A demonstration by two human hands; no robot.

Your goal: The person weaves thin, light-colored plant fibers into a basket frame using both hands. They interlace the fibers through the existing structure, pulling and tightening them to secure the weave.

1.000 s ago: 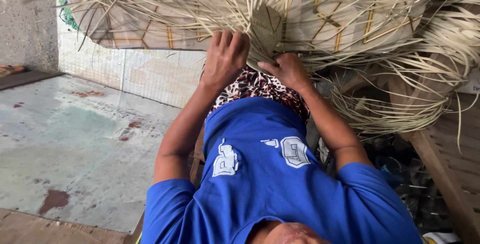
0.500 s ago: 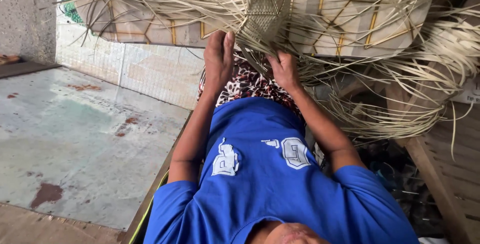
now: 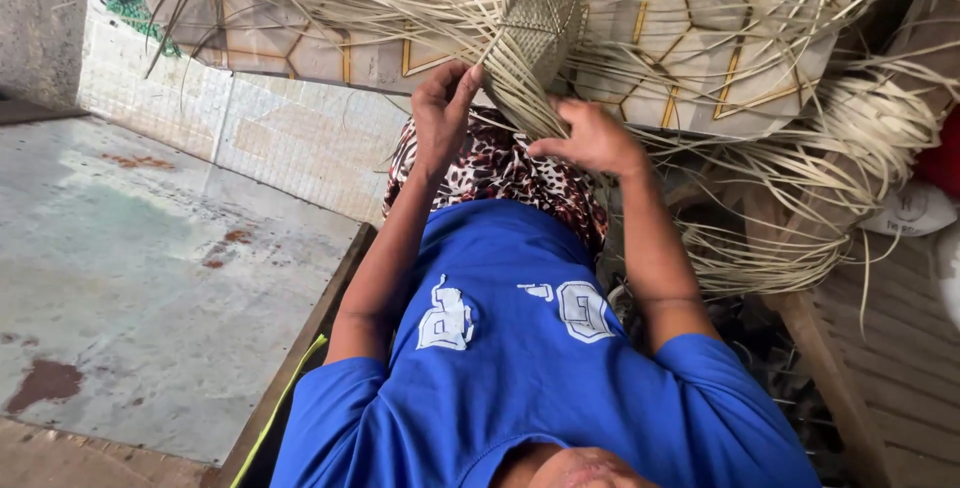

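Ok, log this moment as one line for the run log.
left hand: fingers on pale woven straw piece | right hand: pinching its loose strips | piece upright over lap | loose straw bundle at right

- A person seen from above, wearing a bright blue short-sleeved T-shirt [image 3: 520, 348] of smooth, slightly shiny fabric.
- White blocky printed figures [image 3: 515, 310] with thin dark outlines sit on the chest; they appear upside down from this view.
- The sleeves end above the elbows, leaving both forearms bare.
- Below the shirt, a leopard-print garment [image 3: 500, 173] in brown, black and cream covers the lap.
- Left hand [image 3: 442, 108] and right hand [image 3: 592, 138] are bare, with no rings, watch or bracelets visible.
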